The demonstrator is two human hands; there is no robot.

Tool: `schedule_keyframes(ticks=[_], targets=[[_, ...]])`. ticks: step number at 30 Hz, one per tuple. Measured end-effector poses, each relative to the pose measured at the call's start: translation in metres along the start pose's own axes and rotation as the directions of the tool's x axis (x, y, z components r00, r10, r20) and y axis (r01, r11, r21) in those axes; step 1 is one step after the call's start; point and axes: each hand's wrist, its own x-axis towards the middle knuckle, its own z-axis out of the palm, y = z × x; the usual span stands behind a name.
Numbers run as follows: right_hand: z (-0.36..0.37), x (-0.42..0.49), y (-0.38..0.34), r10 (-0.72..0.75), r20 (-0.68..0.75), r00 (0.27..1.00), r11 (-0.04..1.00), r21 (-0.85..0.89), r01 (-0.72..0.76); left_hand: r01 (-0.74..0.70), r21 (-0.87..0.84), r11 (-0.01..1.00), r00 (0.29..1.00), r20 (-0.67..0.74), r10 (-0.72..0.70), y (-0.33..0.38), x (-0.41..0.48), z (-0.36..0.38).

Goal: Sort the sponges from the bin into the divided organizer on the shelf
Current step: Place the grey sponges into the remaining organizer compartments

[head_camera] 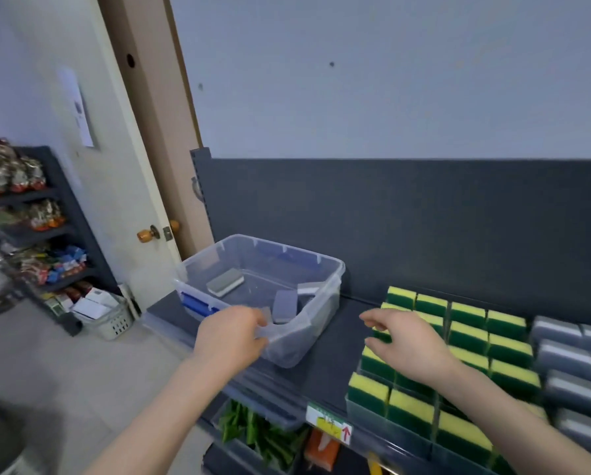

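Observation:
A clear plastic bin (324,269) sits on the dark shelf (331,358) at the left, holding three grey sponges (284,305). My left hand (232,337) grips the bin's near rim. To the right, the divided organizer (383,425) holds rows of yellow-green sponges (468,332) and, further right, grey sponges (561,358). My right hand (407,341) hovers over the left end of the yellow-green rows, fingers relaxed and spread, holding nothing.
A door with an orange knob (146,234) stands behind the bin. A dark rack of packaged snacks (37,214) and a white basket (112,320) are at the far left. Below the shelf lie green items (253,430) and a price tag (328,425).

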Motion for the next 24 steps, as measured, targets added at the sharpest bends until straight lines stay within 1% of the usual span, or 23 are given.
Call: schedule_keyframes(ticks=[3,9,17,20,24], targets=[[0.017,0.016,-0.030,-0.032,0.011,0.999,0.999,0.018,0.032,0.056,-0.001,0.998,0.998,-0.003,-0.056,-0.037,-0.005,-0.002],[0.028,0.061,-0.075,-0.096,0.026,0.995,0.995,0.013,0.096,0.084,-0.015,0.996,0.995,-0.053,-0.085,-0.086,0.010,-0.012],[0.057,0.141,-0.086,-0.121,0.072,0.990,0.993,0.028,0.119,0.085,-0.039,0.996,0.996,-0.032,-0.086,-0.123,0.054,0.003],[0.075,0.180,-0.079,-0.114,0.162,0.980,0.993,-0.007,0.117,0.079,-0.019,0.997,0.997,-0.009,-0.079,-0.137,0.079,0.009],[0.099,0.232,-0.070,-0.086,0.325,0.942,0.991,-0.073,0.115,0.064,-0.015,0.998,0.997,0.049,-0.064,-0.155,0.121,0.012]])
